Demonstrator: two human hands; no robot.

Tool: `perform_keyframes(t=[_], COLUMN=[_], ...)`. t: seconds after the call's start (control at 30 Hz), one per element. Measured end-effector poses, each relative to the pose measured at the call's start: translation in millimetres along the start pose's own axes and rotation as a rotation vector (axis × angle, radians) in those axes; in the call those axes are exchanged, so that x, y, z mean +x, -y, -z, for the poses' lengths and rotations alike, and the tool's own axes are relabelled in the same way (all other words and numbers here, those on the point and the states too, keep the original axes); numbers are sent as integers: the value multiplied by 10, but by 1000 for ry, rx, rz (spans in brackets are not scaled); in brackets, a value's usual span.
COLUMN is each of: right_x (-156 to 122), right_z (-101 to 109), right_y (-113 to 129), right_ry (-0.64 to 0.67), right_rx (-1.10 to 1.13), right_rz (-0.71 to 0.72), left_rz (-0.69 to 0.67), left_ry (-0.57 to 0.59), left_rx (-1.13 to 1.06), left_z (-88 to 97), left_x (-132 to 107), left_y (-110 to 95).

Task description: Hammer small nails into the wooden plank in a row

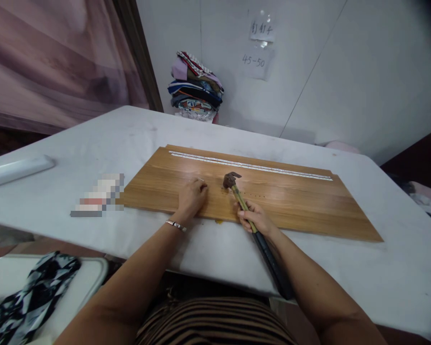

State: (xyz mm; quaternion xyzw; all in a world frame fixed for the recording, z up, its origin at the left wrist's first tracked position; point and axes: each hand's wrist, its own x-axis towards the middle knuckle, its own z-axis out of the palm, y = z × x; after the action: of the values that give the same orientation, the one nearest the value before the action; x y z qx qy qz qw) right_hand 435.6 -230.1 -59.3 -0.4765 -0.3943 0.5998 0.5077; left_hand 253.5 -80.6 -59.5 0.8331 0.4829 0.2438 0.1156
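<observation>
My right hand [255, 218] is wrapped round the handle of a claw hammer [237, 194], gripping it partway up the shaft. The hammer's rusty head hovers over or rests on the wooden board [301, 206]; I cannot tell which. Its black rubber grip reaches back toward my body. Left of the hammer head, my left hand [193, 194] is closed in a pinch over the board. A thin pale sliver, apparently a nail [200, 179], shows at its fingertips. Small dark dots [258, 195] run in a row across the board, right of the hammer head.
Two white measuring strips [251, 166] lie along the board's far side. A blurred-out rectangular item [99, 194] sits left of the board on the white-covered table [136, 244]. A white cylinder-like object [19, 170] lies farther left. Folded clothes [196, 88] are stacked by the wall.
</observation>
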Motion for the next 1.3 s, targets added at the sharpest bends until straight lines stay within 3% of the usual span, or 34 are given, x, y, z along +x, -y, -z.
perform_keyframes(t=[1.3], right_x=[1], right_z=[6], right_y=[-7], right_ry=[10], right_rx=[9], right_rz=[0], left_rz=[-21], left_ry=[33], left_rx=[-20], left_z=[-29], left_x=[14], left_y=[27])
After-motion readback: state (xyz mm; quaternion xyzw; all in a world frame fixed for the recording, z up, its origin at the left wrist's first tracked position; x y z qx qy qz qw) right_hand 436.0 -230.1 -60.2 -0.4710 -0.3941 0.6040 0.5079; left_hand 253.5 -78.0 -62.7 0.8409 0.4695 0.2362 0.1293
